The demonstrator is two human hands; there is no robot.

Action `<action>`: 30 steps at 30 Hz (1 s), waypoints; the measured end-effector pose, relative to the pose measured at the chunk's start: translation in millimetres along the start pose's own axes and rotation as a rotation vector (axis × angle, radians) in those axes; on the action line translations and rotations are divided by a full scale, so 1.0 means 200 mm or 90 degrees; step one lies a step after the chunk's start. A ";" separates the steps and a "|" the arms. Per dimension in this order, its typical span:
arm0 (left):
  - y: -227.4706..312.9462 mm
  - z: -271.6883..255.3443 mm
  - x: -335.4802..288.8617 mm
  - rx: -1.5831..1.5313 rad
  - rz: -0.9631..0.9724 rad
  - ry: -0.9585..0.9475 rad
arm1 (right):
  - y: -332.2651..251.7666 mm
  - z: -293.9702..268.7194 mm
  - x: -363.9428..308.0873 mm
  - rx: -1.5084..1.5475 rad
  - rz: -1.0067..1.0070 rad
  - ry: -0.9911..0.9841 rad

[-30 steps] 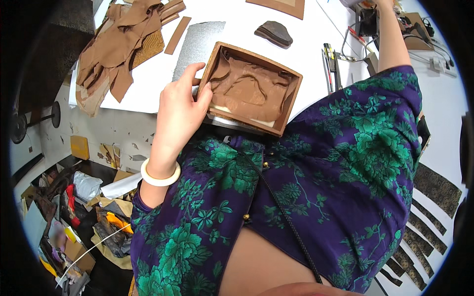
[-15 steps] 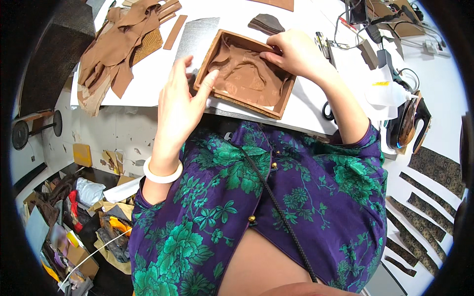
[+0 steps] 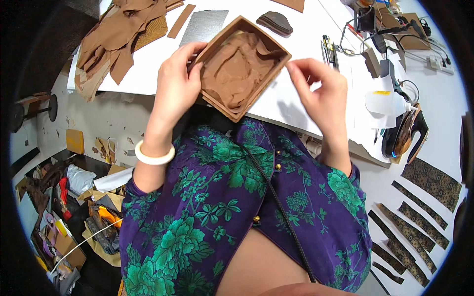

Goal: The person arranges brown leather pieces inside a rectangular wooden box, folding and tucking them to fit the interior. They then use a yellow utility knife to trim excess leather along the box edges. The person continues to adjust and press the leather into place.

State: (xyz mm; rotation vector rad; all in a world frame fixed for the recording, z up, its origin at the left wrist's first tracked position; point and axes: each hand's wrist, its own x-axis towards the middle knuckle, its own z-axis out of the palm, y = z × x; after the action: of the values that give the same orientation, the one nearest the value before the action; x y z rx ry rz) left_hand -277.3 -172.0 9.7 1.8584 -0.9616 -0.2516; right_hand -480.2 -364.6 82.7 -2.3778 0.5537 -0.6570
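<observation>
A brown rectangular open box (image 3: 264, 88) sits at the table's near edge, turned with one corner toward me. Inside it lies a soft, wrinkled brown lining (image 3: 232, 69), creased in a curved outline. My left hand (image 3: 177, 84) grips the box's left wall, thumb on the near side and fingers partly hidden behind it. By the right corner of the box is my right hand (image 3: 318, 91), its thumb and index finger brought together at the tips. Whether they touch the corner or pinch something small, I cannot make out.
Brown leather-like scraps (image 3: 108, 44) are heaped at the far left, beside a grey sheet (image 3: 205, 27). Dark curved pieces (image 3: 274, 23) lie beyond the box. To the right stand a white squeeze bottle (image 3: 382, 102) and an iron (image 3: 406, 133); patterned strips (image 3: 417, 227) lie lower right.
The box has turned, so one corner now points toward me. My left hand has closed on its left wall. My right hand has come out of the box and moved toward me.
</observation>
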 end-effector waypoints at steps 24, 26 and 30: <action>0.26 0.09 0.12 0.314 0.313 -0.417 | 0.26 0.11 0.29 -0.229 -0.364 -0.453; 0.26 0.09 0.12 0.316 0.314 -0.415 | 0.26 0.11 0.29 -0.238 -0.369 -0.455; 0.27 0.10 0.12 0.323 0.313 -0.400 | 0.25 0.10 0.30 -0.254 -0.368 -0.477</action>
State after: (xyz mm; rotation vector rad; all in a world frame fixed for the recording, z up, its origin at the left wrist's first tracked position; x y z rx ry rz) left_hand -300.2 -212.4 51.2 1.9389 -2.0305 -0.3165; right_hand -432.5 -424.2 55.9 -2.9154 -0.3753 0.1823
